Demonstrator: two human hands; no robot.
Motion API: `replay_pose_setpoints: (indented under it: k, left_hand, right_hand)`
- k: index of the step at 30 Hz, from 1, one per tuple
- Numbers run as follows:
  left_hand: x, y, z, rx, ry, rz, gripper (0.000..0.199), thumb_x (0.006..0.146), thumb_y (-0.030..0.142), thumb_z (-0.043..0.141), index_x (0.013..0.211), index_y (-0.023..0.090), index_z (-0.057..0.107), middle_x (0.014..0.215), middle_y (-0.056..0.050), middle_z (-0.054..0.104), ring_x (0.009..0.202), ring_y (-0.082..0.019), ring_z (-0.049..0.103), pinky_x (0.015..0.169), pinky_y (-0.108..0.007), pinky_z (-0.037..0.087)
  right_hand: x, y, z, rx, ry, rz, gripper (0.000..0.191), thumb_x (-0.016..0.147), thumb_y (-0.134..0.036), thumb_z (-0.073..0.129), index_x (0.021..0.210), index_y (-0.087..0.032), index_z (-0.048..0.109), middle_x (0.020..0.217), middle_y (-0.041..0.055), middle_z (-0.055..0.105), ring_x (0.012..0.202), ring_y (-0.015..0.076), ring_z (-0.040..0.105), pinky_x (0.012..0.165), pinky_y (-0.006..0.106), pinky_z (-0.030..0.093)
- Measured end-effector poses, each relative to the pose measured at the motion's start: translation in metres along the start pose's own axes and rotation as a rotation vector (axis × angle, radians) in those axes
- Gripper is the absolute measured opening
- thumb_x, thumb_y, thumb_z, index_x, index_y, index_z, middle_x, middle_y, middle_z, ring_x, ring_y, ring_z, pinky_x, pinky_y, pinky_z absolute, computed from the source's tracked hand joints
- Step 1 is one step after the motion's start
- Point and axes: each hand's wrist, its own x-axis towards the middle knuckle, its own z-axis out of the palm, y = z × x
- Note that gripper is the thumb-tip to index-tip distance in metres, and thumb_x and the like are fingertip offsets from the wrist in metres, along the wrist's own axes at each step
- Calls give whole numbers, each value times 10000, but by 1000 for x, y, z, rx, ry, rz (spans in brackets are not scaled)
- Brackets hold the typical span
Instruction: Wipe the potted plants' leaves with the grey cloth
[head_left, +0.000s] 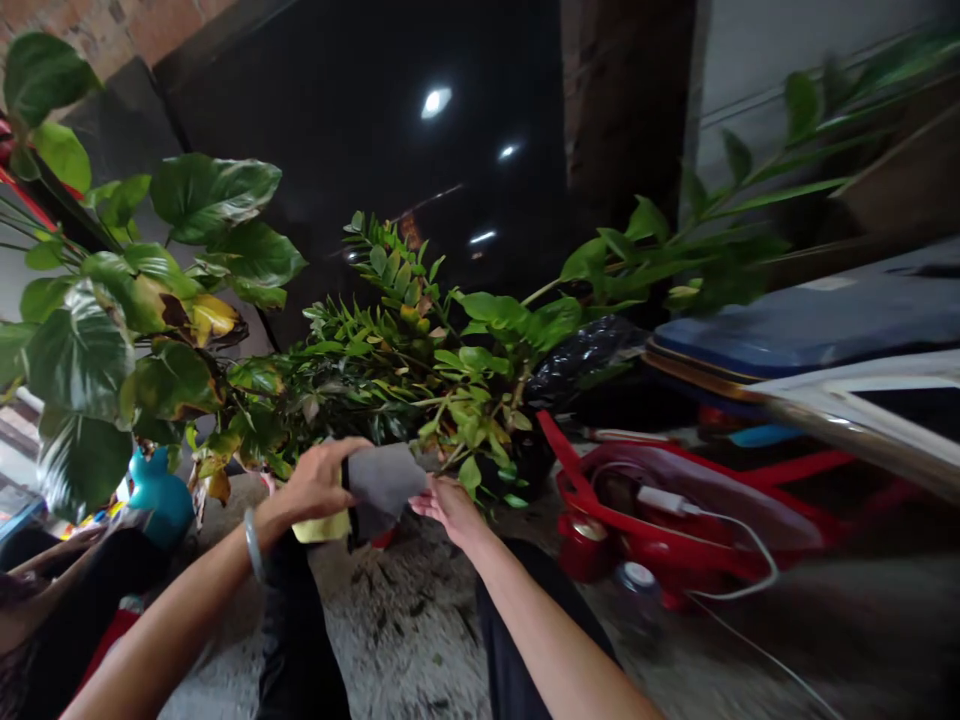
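Grey piece (384, 485), edges at left hand (319, 482) and right hand (454, 510); plants (491, 312) close beyond.

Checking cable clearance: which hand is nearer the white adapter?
Right: the right hand is left of the white adapter, apart from it; the left hand is farther left, across the grey object.

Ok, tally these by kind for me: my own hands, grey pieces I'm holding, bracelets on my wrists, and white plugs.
Left hand and right hand: 2
Grey piece: 1
Bracelet: 1
White plug: 1
Total: 5
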Motion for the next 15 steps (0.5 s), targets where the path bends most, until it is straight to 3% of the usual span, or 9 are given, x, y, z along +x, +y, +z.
replay_pose_setpoints:
  k: [3,5,7,9,11,13,15]
  left_hand:
    - [16,-1,-28,15,355,-27,645,634,105,714,1266,233,674,1278,-52,720,1183,-289,655,1043,-373,487]
    - [27,-9,-25,43,531,-132,656,643,100,706,1286,219,659,1306,-70,704,1215,-304,639,1067,-406,475]
    - [26,-17,-9,48,474,-221,684,619,86,717,1290,205,659,1300,-86,708,1199,-319,649,1057,-428,486]
    - [14,-20,6,38,234,-210,697,578,71,732,1259,208,684,1238,-78,740,1141,-322,679,1025,-425,508]
    - [-4,-16,7,2,38,-122,665,575,85,735,1225,225,707,1165,-49,766,1077,-304,704,976,-395,533]
    - [-15,-8,-7,-45,60,-47,622,604,111,724,1214,231,710,1146,-33,769,1060,-281,710,948,-360,540]
    - [-13,-3,-27,-47,258,-20,621,619,119,710,1230,227,695,1181,-35,755,1087,-270,699,967,-348,531]
  right_hand:
    - [0,0,3,8,-8,-5,82,830,-132,645,766,-182,635,610,4,704,533,150,711,571,249,582]
    - [-3,1,5,18,-17,-19,84,836,-113,621,801,-187,643,628,0,710,571,149,730,616,254,599]
    - [-6,1,6,19,-23,-28,87,840,-111,615,810,-186,647,630,0,710,583,148,735,630,256,605]
    - [-7,2,3,3,-22,-24,73,841,-130,631,791,-181,646,611,1,701,544,146,717,581,249,595]
    - [-6,2,-1,-25,-15,-13,64,836,-161,659,776,-177,644,599,2,698,489,142,687,494,234,561]
    - [-3,2,-4,-55,-9,-1,62,817,-183,693,776,-175,647,599,2,702,441,134,654,416,214,512]
    - [-1,1,-5,-77,-11,6,73,790,-191,725,793,-175,654,613,0,713,419,125,633,378,200,480]
